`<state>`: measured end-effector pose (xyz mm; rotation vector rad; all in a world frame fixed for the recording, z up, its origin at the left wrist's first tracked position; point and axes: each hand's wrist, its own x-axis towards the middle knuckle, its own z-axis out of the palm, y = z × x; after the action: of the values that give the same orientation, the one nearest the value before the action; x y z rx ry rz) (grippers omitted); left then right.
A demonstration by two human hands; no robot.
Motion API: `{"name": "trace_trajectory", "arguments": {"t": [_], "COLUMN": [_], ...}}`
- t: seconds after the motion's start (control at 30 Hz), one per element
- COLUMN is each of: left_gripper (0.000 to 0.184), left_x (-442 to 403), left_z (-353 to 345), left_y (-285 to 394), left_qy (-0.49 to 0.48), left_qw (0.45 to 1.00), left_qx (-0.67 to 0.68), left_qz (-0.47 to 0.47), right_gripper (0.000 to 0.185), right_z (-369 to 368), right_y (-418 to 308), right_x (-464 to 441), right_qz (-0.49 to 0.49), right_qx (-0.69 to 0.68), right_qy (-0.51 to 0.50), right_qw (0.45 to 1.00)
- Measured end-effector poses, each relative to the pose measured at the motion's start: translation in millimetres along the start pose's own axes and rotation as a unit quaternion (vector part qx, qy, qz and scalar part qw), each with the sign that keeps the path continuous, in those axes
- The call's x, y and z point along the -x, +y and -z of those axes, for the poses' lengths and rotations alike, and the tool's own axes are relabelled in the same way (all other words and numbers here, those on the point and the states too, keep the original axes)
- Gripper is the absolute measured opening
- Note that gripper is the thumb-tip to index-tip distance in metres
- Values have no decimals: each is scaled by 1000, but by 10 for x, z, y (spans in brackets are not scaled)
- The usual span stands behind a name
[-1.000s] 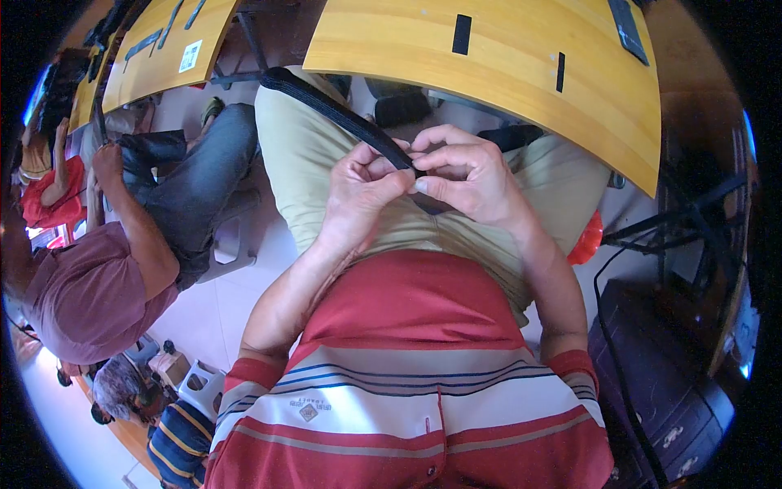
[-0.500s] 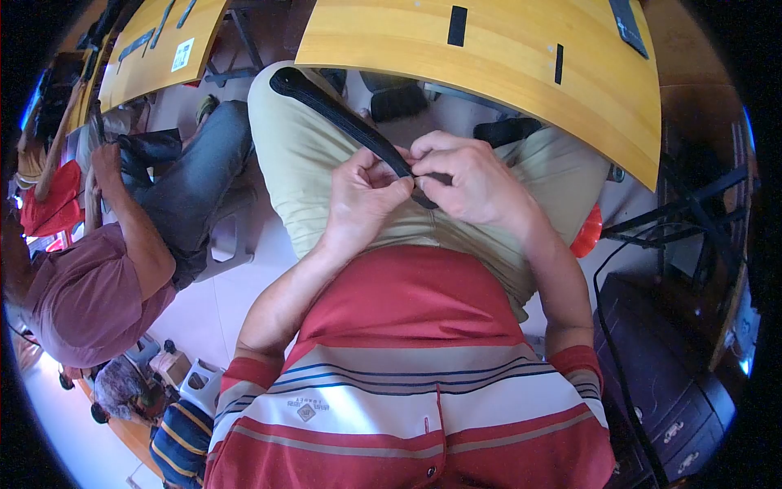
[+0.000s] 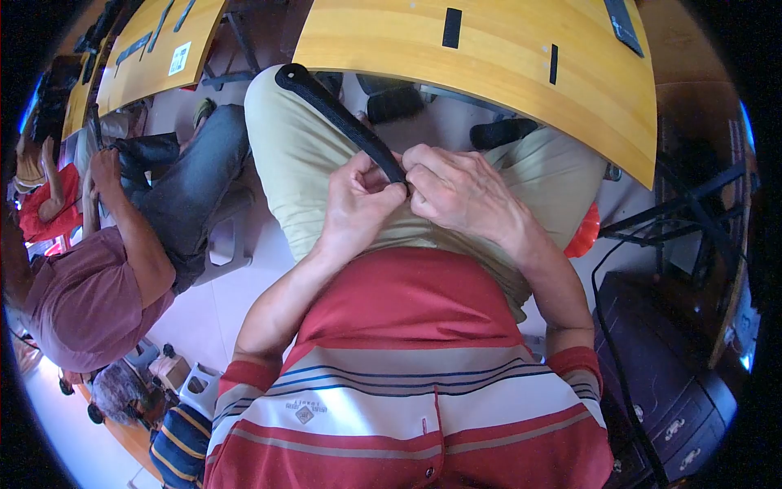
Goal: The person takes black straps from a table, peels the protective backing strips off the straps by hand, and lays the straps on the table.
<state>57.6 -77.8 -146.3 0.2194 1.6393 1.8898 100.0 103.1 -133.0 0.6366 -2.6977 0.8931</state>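
The shirt (image 3: pixel 407 297) bears a diamond emblem (image 3: pixel 304 415) with lettering on the chest; the lettering appears inverted and is too small to read. A white label (image 3: pixel 179 59) with a dark printed pattern is located near the closest edge of the side desk (image 3: pixel 147 81); its content is illegible. A dark flat piece (image 3: pixel 624 29) at the right edge of the main desk (image 3: pixel 505 41) carries a faint pale mark, also unreadable.

The black strip (image 3: pixel 346 124) is long, narrow and slightly curved, with a matt surface. Its far end is rounded and shows one small light spot. It is positioned off the desk, above the left trouser leg (image 3: pixel 273 138); in this view, the rounded end is just beside the near left corner of the main desk.

Left hand (image 3: pixel 362 200): thumb and fingers closed together, clamped on the lower part of the strip. Right hand (image 3: pixel 460 191): fingers curled, fingertips at the strip's lower end; whether they grip it cannot be told.
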Motion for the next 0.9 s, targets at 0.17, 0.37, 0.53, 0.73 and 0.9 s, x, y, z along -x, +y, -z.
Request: {"name": "trace_trajectory", "arguments": {"t": [0.17,0.37,0.53,0.73,0.9], "left_gripper": [27,27,30,31,26], "left_x": [8,53,80,180,191], "left_z": [31,-31,40,57,59], "left_y": [133,304,249,425,465], "left_qy": [-7,31,-14,-69,-68], "left_qw": [998,991,994,990,993], "left_qx": [50,120,90,65,47], "left_qz": [29,45,53,103,83], "right_gripper": [14,17,15,12,12], "right_z": [23,-151,-105,194,-22], "right_y": [-23,-128,-32,25,-118], "right_x": [-45,4,31,-68,-54], "right_qz": [21,-39,14,0,-23], "right_qx": [-25,-103,-80,-73,-204], "right_qy": [25,170,124,79,146], "right_qw": [999,979,989,994,968]}}
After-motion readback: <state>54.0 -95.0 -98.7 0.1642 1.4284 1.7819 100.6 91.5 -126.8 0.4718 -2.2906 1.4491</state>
